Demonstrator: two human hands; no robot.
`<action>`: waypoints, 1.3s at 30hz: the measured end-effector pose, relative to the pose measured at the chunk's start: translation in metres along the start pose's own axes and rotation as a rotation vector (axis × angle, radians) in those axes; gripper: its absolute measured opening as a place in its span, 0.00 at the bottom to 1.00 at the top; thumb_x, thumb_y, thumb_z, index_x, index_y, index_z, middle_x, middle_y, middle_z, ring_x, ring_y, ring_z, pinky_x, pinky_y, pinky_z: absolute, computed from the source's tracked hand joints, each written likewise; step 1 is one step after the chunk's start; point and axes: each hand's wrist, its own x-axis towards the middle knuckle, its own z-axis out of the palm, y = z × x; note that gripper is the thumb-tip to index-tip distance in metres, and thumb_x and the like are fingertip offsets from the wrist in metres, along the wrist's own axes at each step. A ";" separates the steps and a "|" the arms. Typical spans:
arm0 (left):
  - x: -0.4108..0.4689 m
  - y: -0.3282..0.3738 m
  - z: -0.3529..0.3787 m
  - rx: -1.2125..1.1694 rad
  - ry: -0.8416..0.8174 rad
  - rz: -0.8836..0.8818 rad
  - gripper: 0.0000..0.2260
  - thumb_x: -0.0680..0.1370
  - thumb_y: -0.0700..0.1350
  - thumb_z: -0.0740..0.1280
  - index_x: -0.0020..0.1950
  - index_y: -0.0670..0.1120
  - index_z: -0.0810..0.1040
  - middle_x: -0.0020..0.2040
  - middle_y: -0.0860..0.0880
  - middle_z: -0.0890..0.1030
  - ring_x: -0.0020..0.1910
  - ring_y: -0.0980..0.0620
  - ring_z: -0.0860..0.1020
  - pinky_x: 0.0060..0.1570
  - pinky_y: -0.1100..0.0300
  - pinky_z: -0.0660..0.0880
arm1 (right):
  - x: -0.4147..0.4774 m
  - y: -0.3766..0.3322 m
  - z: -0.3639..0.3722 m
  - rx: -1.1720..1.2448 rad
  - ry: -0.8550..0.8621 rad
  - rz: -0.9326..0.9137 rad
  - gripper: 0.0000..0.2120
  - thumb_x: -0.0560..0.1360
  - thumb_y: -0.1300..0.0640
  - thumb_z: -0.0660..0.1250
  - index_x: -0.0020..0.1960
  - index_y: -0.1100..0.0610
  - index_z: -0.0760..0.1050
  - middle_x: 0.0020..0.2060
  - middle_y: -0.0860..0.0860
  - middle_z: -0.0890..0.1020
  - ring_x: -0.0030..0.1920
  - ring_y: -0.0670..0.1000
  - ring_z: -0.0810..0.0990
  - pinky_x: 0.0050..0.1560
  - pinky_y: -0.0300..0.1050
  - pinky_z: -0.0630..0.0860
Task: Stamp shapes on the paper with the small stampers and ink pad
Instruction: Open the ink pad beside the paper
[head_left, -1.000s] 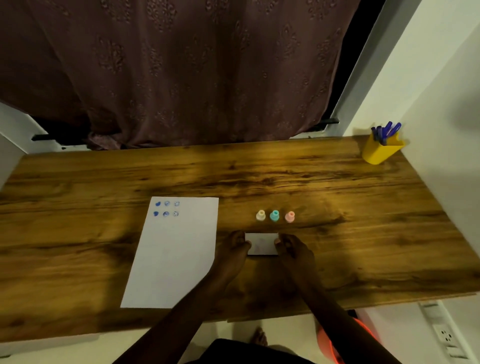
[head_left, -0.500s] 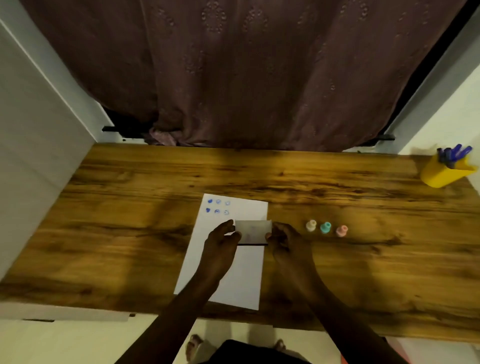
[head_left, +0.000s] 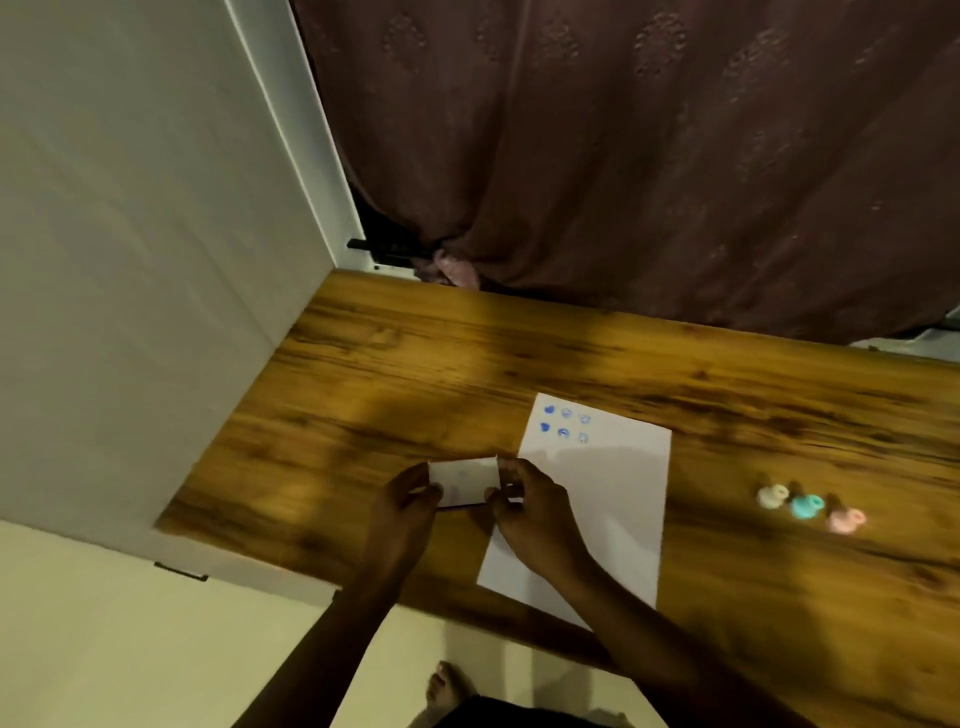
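A small white rectangular ink pad (head_left: 464, 480) is held between my left hand (head_left: 402, 512) and my right hand (head_left: 530, 506), just left of the paper and low over the wooden table (head_left: 395, 395). The white paper (head_left: 597, 499) lies on the table with several blue stamped shapes (head_left: 565, 425) near its far left corner. Three small stampers stand in a row to the right of the paper: a cream stamper (head_left: 772, 495), a teal stamper (head_left: 807, 506) and a pink stamper (head_left: 845, 519). Whether the pad touches the table I cannot tell.
A white wall panel (head_left: 145, 260) borders the table's left end. A dark maroon curtain (head_left: 623, 156) hangs behind the far edge. My bare foot (head_left: 448, 691) shows on the pale floor below the table's near edge.
Both hands have carried the ink pad leftward, from beside the stampers, across the paper, to the paper's left side. The view has swung left; the yellow pen cup is out of frame.
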 end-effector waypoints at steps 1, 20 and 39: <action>0.002 -0.006 -0.007 0.015 0.005 0.000 0.11 0.82 0.38 0.67 0.63 0.46 0.80 0.54 0.51 0.80 0.49 0.60 0.78 0.38 0.74 0.75 | 0.001 -0.003 0.007 -0.013 -0.011 -0.006 0.21 0.79 0.56 0.70 0.71 0.52 0.72 0.67 0.50 0.79 0.66 0.53 0.79 0.68 0.50 0.75; 0.024 -0.053 -0.044 0.384 -0.160 0.143 0.18 0.79 0.40 0.72 0.68 0.39 0.78 0.64 0.40 0.82 0.62 0.42 0.82 0.58 0.57 0.78 | 0.010 -0.002 0.057 -0.145 -0.019 0.004 0.26 0.76 0.59 0.73 0.73 0.52 0.70 0.70 0.51 0.77 0.70 0.54 0.75 0.70 0.52 0.73; 0.064 -0.041 -0.048 1.086 -0.455 0.709 0.19 0.80 0.51 0.67 0.69 0.46 0.78 0.68 0.42 0.80 0.63 0.41 0.79 0.58 0.48 0.80 | 0.018 0.005 0.061 -0.213 0.032 -0.029 0.27 0.76 0.53 0.73 0.73 0.52 0.70 0.69 0.51 0.78 0.69 0.55 0.77 0.71 0.51 0.72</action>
